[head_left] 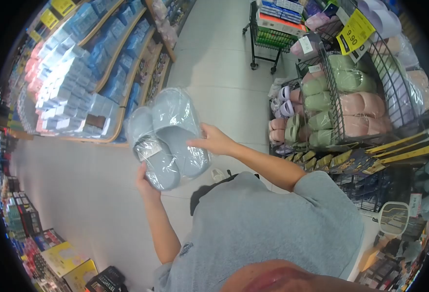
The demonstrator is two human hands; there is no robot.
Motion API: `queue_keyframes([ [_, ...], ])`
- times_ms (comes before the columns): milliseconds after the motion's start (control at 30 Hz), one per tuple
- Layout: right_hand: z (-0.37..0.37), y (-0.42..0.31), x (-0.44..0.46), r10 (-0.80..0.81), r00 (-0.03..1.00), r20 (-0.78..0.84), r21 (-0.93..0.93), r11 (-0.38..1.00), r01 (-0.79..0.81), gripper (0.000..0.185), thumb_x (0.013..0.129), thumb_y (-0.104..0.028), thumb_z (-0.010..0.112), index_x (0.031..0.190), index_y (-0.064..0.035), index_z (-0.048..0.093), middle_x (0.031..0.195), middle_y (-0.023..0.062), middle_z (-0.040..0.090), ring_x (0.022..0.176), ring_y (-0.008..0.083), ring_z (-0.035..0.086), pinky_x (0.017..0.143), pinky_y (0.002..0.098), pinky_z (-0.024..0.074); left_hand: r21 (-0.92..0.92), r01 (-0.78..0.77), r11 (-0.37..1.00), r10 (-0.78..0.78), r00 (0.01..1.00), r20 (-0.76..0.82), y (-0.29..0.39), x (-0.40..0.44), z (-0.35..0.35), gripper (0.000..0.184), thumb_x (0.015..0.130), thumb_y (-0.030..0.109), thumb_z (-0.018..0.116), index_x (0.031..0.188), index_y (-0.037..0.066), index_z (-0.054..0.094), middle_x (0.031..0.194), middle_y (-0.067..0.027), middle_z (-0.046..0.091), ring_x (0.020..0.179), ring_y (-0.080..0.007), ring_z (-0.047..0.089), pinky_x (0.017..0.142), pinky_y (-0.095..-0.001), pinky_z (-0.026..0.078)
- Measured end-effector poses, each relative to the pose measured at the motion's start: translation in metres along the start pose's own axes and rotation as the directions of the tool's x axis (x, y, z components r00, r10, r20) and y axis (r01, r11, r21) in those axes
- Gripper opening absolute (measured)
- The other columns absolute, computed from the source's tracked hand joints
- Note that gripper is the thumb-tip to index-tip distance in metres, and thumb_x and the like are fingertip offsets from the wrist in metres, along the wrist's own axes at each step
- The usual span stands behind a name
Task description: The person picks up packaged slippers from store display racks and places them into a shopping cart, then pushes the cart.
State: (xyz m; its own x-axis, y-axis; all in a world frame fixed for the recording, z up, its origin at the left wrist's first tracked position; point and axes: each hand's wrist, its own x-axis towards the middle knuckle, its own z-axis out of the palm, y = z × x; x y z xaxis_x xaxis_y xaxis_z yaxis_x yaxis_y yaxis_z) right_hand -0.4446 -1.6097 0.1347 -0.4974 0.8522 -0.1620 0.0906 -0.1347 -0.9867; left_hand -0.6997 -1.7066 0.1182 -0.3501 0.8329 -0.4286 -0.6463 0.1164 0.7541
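A pair of grey-blue slippers [179, 146] in clear plastic wrap is held out over the aisle floor, between my two hands. My left hand [148, 184] grips the lower left edge of the pack, its fingers partly hidden behind it. On the right side, my right hand [213, 139] has its thumb on top of one slipper and its other fingers at the edge or underneath. A small white label [149, 150] shows through the wrap on the left slipper.
Wire racks to the right hold wrapped green slippers [353, 80] and pink slippers [363, 108], under a yellow price sign [355, 32]. A loaded cart [273, 36] stands farther up the aisle. Shelves of blue and white boxes [73, 92] curve along the left.
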Motion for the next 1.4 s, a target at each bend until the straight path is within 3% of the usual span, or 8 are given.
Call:
queue_keyframes([
  [233, -0.042, 0.012, 0.135, -0.017, 0.997, -0.073, 0.001, 1.000, 0.017, 0.063, 0.075, -0.038, 0.077, 0.112, 0.0084, 0.054, 0.098, 0.0170, 0.063, 0.088, 0.0210, 0.062, 0.076, 0.0318, 0.0499, -0.072, 0.121, 0.990, -0.118, 0.992, 0.053, 0.002, 0.144, 0.041, 0.038, 0.091, 0.021, 0.053, 0.119, -0.005, 0.052, 0.115, -0.0162, 0.060, 0.103, -0.0280, 0.060, 0.089, -0.0381, 0.048],
  [433, -0.102, -0.006, 0.276, 0.173, 0.970, -0.169, -0.036, 0.983, -0.181, 0.062, 0.077, -0.039, 0.075, 0.113, 0.0079, 0.054, 0.097, 0.0143, 0.063, 0.086, 0.0186, 0.061, 0.075, 0.0314, 0.0494, -0.008, 0.228, 0.974, -0.224, 0.959, 0.172, 0.020, 0.332, 0.099, 0.042, 0.090, 0.021, 0.054, 0.122, -0.006, 0.051, 0.115, -0.0164, 0.061, 0.104, -0.0268, 0.060, 0.090, -0.0364, 0.047],
  [633, -0.199, -0.061, 0.384, 0.119, 0.847, -0.518, -0.128, 0.968, -0.214, 0.057, 0.076, -0.040, 0.076, 0.098, 0.0090, 0.056, 0.084, 0.0123, 0.061, 0.071, 0.0169, 0.058, 0.062, 0.0297, 0.0472, 0.180, 0.269, 0.946, -0.318, 0.876, 0.361, 0.068, 0.501, 0.265, 0.035, 0.090, 0.023, 0.056, 0.113, -0.003, 0.057, 0.106, -0.0132, 0.064, 0.094, -0.0232, 0.063, 0.085, -0.0341, 0.050],
  [767, -0.255, -0.044, 0.407, 0.141, 0.700, -0.700, 0.190, 0.982, -0.008, 0.051, 0.076, -0.039, 0.076, 0.096, 0.0052, 0.059, 0.081, 0.0079, 0.061, 0.069, 0.0116, 0.055, 0.057, 0.0262, 0.0438, 0.390, 0.201, 0.898, -0.393, 0.765, 0.511, 0.061, 0.568, 0.376, 0.027, 0.088, 0.022, 0.063, 0.102, -0.002, 0.062, 0.093, -0.0086, 0.065, 0.086, -0.0162, 0.062, 0.078, -0.0288, 0.049],
  [900, -0.320, -0.046, 0.409, 0.245, 0.627, -0.740, 0.319, 0.948, 0.006, 0.050, 0.076, -0.035, 0.076, 0.105, 0.0036, 0.062, 0.091, 0.0077, 0.066, 0.072, 0.0107, 0.060, 0.061, 0.0243, 0.0458, 0.526, 0.204, 0.826, -0.501, 0.693, 0.518, 0.010, 0.607, 0.455, 0.032, 0.089, 0.025, 0.063, 0.103, -0.003, 0.059, 0.095, -0.0091, 0.063, 0.086, -0.0163, 0.061, 0.077, -0.0287, 0.048],
  [1033, -0.408, -0.034, 0.426, 0.314, 0.559, -0.768, 0.414, 0.908, 0.059, 0.045, 0.077, -0.033, 0.076, 0.103, 0.0015, 0.062, 0.086, 0.0061, 0.066, 0.072, 0.0111, 0.060, 0.061, 0.0246, 0.0458, 0.613, 0.239, 0.753, -0.611, 0.601, 0.516, -0.041, 0.652, 0.538, 0.032, 0.089, 0.027, 0.062, 0.103, -0.003, 0.059, 0.093, -0.0087, 0.063, 0.084, -0.0161, 0.060, 0.075, -0.0286, 0.048],
  [1233, -0.596, -0.039, 0.481, 0.210, 0.460, -0.863, 0.184, 0.978, -0.102, 0.043, 0.075, -0.039, 0.077, 0.091, -0.0024, 0.064, 0.073, 0.0013, 0.061, 0.060, 0.0079, 0.052, 0.054, 0.0234, 0.0415, 0.682, 0.114, 0.722, -0.646, 0.463, 0.606, -0.068, 0.718, 0.692, 0.027, 0.087, 0.026, 0.063, 0.099, 0.002, 0.057, 0.087, -0.0049, 0.061, 0.075, -0.0121, 0.057, 0.068, -0.0251, 0.045],
  [1400, -0.743, -0.064, 0.516, 0.199, 0.538, -0.819, 0.050, 0.959, -0.280, 0.048, 0.073, -0.044, 0.077, 0.092, -0.0017, 0.066, 0.062, -0.0005, 0.055, 0.054, 0.0089, 0.051, 0.049, 0.0252, 0.0411, 0.742, 0.120, 0.659, -0.725, 0.365, 0.585, -0.098, 0.768, 0.794, 0.025, 0.086, 0.020, 0.063, 0.101, 0.002, 0.056, 0.089, -0.0065, 0.062, 0.077, -0.0146, 0.059, 0.070, -0.0284, 0.048],
])
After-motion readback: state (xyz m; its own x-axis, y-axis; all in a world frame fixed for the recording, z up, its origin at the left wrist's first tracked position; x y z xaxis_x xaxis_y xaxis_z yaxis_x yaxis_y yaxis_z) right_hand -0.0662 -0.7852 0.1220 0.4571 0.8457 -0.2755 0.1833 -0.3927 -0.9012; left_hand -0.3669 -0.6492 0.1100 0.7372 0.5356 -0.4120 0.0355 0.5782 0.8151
